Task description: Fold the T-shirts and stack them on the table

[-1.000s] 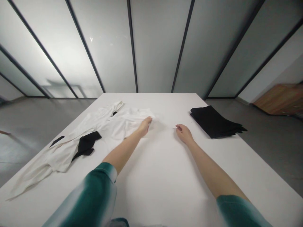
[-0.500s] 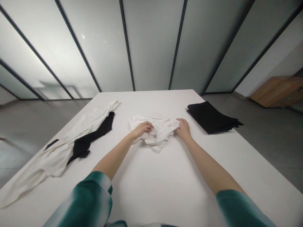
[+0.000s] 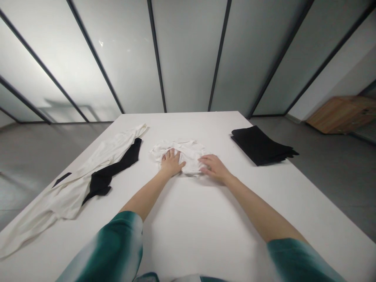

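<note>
A small crumpled white garment (image 3: 188, 152) lies in the middle of the white table (image 3: 205, 235). My left hand (image 3: 170, 162) rests flat on its left part with the fingers spread. My right hand (image 3: 214, 167) lies open on its right edge, fingers stretched toward the left. Neither hand grips the cloth. Both forearms are bare below green and white sleeves.
A long white garment (image 3: 73, 184) sprawls along the table's left side with a black garment (image 3: 113, 172) lying on it. A folded black stack (image 3: 261, 145) sits at the right edge. Frosted glass panels stand behind the table. A wooden cabinet (image 3: 343, 113) is at far right.
The white garment was pulled from the left pile to the table's middle. Both hands gathered it, then came down flat on it.
</note>
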Demonstrator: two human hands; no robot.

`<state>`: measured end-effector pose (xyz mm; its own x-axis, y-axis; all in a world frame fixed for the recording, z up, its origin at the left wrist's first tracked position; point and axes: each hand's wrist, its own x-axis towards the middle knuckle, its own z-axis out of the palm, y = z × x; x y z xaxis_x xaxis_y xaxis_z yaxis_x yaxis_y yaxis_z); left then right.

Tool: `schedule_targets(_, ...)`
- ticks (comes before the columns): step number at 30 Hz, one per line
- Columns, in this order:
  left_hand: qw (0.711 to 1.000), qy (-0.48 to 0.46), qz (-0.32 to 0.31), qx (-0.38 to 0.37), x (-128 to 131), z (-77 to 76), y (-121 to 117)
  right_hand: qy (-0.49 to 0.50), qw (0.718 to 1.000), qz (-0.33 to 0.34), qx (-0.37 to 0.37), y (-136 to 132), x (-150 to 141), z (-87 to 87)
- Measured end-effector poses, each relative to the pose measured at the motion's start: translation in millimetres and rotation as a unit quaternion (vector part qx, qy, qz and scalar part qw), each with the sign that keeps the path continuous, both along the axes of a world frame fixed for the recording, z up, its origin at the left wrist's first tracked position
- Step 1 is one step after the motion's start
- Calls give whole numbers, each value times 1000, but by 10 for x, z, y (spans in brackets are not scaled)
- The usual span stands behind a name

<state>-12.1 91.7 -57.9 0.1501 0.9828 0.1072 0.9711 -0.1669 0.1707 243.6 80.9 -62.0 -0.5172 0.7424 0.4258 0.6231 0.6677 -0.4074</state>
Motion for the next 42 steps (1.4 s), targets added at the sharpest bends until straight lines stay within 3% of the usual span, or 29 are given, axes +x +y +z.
schedule_targets(2,998,9,64,-7,-20,30,14,-65,998,4,-4,-1,-88,-69)
schedule_targets(5,996,24,83,-32,-55,92,-54,-104,987,-123,-7,105,-43,-206)
schedule_targets(7,998,29,34,-46,-70,165,-164,-82,968,-239,0,215,79,-270)
schedule_targets(10,986,-6,-136,-95,-76,356,-333,-10,941,-337,34,334,270,-278)
schedule_targets(12,962,-68,-232,-124,-75,512,-374,30,939,-336,68,339,321,-229)
schedule_targets(13,956,-98,-249,-117,-77,578,-362,39,945,-315,80,318,314,-197)
schedule_targets(15,966,-119,-222,-58,-95,648,-281,20,968,-235,88,244,238,-137)
schedule_targets(18,990,-44,-130,-2,-180,540,-94,-83,989,-108,50,124,66,-101)
schedule_targets(20,996,11,-77,-33,-275,358,9,-151,984,-93,7,92,-7,-109)
schedule_targets(22,997,31,-42,-53,-390,167,75,-183,973,-136,-30,115,-3,-124)
schedule_targets(25,998,20,-36,-47,-578,-6,148,-172,949,-257,-64,213,143,-144)
schedule_targets(28,997,9,-67,-45,-756,-12,246,-131,920,-363,-68,310,360,-159)
schedule_targets(31,999,17,-49,0,-862,52,322,-45,910,-411,-15,359,511,-148)
schedule_targets(34,997,31,0,73,-821,83,274,17,933,-355,49,324,472,-104)
schedule_targets(38,991,42,-10,130,-603,45,58,-60,990,-123,33,149,132,-64)
schedule_targets(40,987,40,-38,149,-509,29,-38,-120,992,-37,5,68,-34,-70)
schedule_targets(42,985,36,-81,146,-452,33,-103,-164,986,-28,-16,40,-110,-85)
